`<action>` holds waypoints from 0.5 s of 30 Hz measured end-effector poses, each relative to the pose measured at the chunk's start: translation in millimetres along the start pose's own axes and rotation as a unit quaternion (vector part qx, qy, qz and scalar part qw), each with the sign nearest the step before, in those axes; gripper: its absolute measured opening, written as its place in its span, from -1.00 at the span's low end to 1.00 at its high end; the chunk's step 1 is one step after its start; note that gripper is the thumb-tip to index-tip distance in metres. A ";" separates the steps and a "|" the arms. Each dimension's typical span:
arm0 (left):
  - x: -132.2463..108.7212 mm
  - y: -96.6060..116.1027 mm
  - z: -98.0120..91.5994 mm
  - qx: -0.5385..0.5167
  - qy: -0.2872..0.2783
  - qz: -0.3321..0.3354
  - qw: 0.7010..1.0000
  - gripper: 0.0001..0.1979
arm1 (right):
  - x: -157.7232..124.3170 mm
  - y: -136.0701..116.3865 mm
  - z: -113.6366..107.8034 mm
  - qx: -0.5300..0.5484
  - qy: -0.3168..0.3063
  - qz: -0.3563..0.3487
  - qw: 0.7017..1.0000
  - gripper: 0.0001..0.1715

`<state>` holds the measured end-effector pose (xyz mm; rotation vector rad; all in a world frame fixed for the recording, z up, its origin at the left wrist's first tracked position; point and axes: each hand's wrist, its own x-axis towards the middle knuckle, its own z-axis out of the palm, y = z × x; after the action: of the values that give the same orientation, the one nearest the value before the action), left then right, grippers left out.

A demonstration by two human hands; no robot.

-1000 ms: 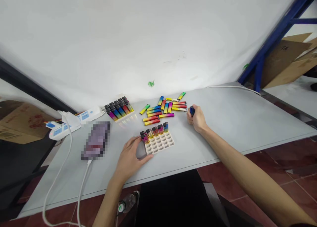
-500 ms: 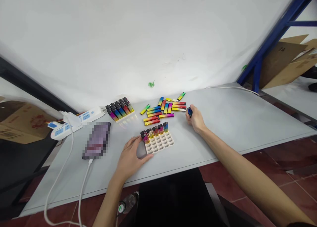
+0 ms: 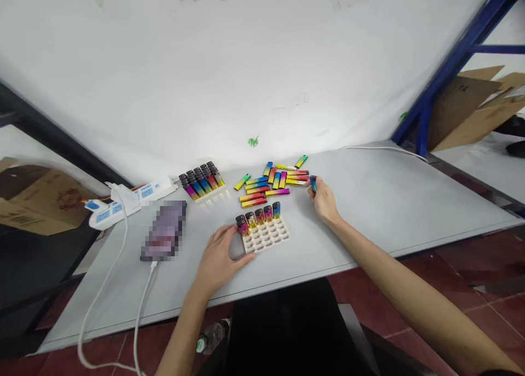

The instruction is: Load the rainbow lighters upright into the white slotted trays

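My left hand (image 3: pixel 219 258) spans the left side of a white slotted tray (image 3: pixel 266 244), thumb at its near corner and fingers at the far one. Lighters (image 3: pixel 260 216) stand upright in the tray's back row, with one more in front at the left; the other slots show bare. To the right of the loose pile, my right hand (image 3: pixel 322 198) is closed around a blue lighter (image 3: pixel 314 183), partly covered by the fingers. Shiny multicoloured lighters (image 3: pixel 257 189) lie flat in that pile behind the tray.
A second tray full of lighters (image 3: pixel 202 180) stands back left. Nearby are a power strip (image 3: pixel 135 202), a blurred phone (image 3: pixel 164 231) and white cables (image 3: pixel 141 305). A white wall (image 3: pixel 262 64) closes the table's back; a blue frame (image 3: pixel 430 97) rises at right.
The lighter in my right hand has turned a little more upright, showing more of its blue body. My left hand stays at the tray. The whole view has shifted slightly.
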<state>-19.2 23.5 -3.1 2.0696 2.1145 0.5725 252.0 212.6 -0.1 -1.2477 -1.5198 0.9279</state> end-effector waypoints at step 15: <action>-0.6 1.8 -0.5 -0.027 0.011 0.016 0.999 -0.29 | -90.9 -72.4 24.7 -0.071 -0.096 -0.329 0.937 -0.80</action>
<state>-17.6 22.8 -2.1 2.0805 2.0569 0.6527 212.9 109.3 43.6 -0.6607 -2.0106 0.5063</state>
